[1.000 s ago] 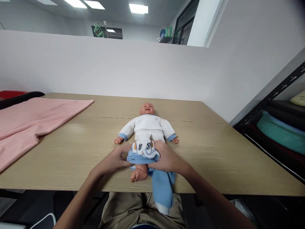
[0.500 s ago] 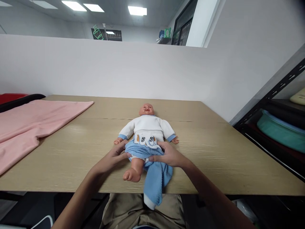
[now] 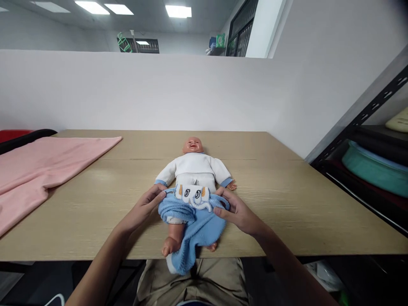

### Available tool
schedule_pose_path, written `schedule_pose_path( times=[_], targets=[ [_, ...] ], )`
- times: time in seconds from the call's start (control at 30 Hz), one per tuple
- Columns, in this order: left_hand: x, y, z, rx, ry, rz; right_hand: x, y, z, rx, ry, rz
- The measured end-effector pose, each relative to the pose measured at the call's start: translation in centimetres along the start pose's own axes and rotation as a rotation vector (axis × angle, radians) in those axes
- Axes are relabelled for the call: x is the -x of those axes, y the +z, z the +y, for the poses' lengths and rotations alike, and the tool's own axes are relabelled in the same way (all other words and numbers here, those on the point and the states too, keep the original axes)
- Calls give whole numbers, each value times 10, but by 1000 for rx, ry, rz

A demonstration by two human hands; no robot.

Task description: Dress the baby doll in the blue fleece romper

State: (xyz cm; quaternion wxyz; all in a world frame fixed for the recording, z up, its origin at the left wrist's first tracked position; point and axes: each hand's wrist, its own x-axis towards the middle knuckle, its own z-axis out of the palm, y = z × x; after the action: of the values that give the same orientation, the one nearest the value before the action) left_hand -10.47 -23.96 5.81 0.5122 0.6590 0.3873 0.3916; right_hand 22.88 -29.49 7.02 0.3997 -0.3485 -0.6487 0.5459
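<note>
A baby doll [image 3: 193, 145] in a white top [image 3: 195, 165] with blue cuffs lies on its back, feet towards me. Blue fleece trousers [image 3: 204, 227] with an elephant face on the front cover its hips and upper legs. My left hand [image 3: 147, 207] pinches the waistband at its left edge. At the other side, my right hand [image 3: 237, 211] grips the waistband, thumb in front. One trouser leg is bunched above a bare foot [image 3: 170, 245]; the other hangs over the table edge. Of the doll's second foot [image 3: 212, 246], only the toes show beneath the cloth.
A pink cloth [image 3: 57, 161] lies spread on the left of the wooden table [image 3: 270, 191], beside a black-rimmed red container [image 3: 15, 135]. A low white wall [image 3: 159, 91] rises behind. To the right stands a black shelf rack with a teal item [image 3: 376, 168].
Both hands have moved from the doll's thighs to the waistband and spread it wider. The hanging trouser leg has swung left, and the second foot's toes have come into view.
</note>
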Motion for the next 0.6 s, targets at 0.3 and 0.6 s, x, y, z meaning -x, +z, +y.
schedule_pose_path(
  times=[0.3, 0.6],
  targets=[
    [-8, 8, 38, -230, 165, -121, -2, 16, -2, 66, -57, 127],
    [-75, 41, 50, -366, 59, -542, 10, 14, -51, 374, 177, 13]
  ],
)
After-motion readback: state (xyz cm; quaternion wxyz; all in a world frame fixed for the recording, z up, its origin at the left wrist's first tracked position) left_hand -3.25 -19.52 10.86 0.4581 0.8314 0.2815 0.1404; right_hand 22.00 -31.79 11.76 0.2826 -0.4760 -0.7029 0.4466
